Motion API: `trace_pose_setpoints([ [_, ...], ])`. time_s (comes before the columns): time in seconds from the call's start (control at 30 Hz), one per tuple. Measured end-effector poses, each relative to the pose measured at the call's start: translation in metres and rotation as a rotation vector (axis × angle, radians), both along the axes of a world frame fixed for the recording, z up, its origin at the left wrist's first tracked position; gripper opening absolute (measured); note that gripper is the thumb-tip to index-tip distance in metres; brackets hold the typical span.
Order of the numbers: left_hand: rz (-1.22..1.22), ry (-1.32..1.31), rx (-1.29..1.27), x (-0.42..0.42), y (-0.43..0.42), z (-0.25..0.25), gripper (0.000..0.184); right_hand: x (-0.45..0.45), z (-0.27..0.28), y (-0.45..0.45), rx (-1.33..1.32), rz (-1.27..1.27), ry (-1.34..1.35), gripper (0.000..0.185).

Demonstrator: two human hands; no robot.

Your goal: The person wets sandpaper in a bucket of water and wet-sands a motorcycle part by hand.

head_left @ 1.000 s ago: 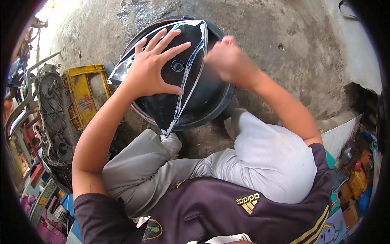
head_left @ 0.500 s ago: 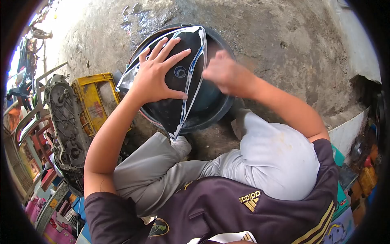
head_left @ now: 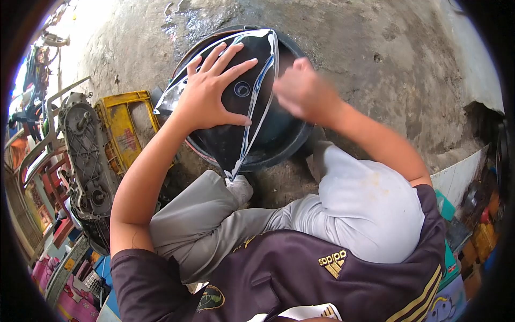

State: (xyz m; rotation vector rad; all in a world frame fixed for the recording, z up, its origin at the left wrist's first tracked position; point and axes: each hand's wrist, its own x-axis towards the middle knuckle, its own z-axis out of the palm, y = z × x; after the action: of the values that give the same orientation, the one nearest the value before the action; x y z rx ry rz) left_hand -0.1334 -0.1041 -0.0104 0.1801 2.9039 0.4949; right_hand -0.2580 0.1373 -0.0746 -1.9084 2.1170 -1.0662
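Observation:
A glossy black panel with shiny white and blue reflections along its edges point(head_left: 228, 140) lies across a round black tub point(head_left: 298, 145). It is roughly triangular and has a small round mark or hole near its middle. My left hand point(head_left: 210, 95) rests flat on the panel, fingers spread and thumb by the right-hand edge. Just right of that edge, over the tub, my right hand point(head_left: 307, 92) is closed in a fist and blurred by motion. What the fist holds, if anything, I cannot make out.
Left of the tub lie a yellow plastic crate point(head_left: 122, 126) and a metal engine casing point(head_left: 86, 145). My bent knees in grey trousers point(head_left: 370, 209) flank the near side. Wet patches mark the concrete floor point(head_left: 365, 32) beyond the tub.
The whole view has shifted slightly, with panel, tub and hands a little higher in the picture. My left hand keeps its place on the panel; the right fist stays closed and blurred.

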Motion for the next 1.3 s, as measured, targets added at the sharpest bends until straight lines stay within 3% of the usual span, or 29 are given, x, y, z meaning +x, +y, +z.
trace_pose_setpoints([
  [0.1,-0.012,0.016,-0.016,-0.001,0.000,0.001,0.117,0.012,0.002,0.000,0.027,0.174,-0.007,0.013],
  [0.2,-0.012,0.012,-0.020,-0.001,0.000,0.001,0.116,-0.017,-0.005,-0.005,0.009,-0.112,0.050,0.020],
  [0.33,-0.014,0.016,-0.020,0.000,-0.001,-0.001,0.116,0.009,-0.002,0.000,-0.001,0.099,0.060,0.021],
  [0.57,-0.004,0.019,-0.035,0.001,0.001,-0.001,0.118,-0.009,-0.003,-0.006,-0.006,-0.078,-0.062,0.015],
  [0.7,-0.015,0.014,-0.024,-0.001,-0.001,-0.001,0.118,0.011,0.004,-0.003,-0.004,0.124,0.070,0.015],
  [0.8,-0.011,0.020,-0.014,0.001,-0.001,-0.002,0.116,-0.020,0.001,-0.009,-0.001,-0.196,0.010,0.009],
  [0.93,-0.009,0.025,-0.024,0.000,0.000,-0.001,0.117,0.020,0.003,0.000,-0.018,0.068,0.077,0.004],
  [1.07,-0.006,0.017,-0.024,-0.001,0.000,0.001,0.117,-0.011,0.006,-0.006,-0.013,-0.116,0.106,0.005],
  [1.17,-0.016,0.015,-0.026,0.000,0.000,0.000,0.117,-0.009,-0.005,-0.003,-0.027,-0.108,0.089,0.005],
  [1.23,-0.018,0.017,-0.019,-0.001,-0.002,-0.002,0.117,0.019,0.001,0.002,-0.005,0.092,0.073,0.007],
  [1.3,-0.011,-0.016,-0.012,-0.002,-0.001,0.000,0.121,0.013,0.003,0.002,0.029,0.119,0.135,0.010],
])
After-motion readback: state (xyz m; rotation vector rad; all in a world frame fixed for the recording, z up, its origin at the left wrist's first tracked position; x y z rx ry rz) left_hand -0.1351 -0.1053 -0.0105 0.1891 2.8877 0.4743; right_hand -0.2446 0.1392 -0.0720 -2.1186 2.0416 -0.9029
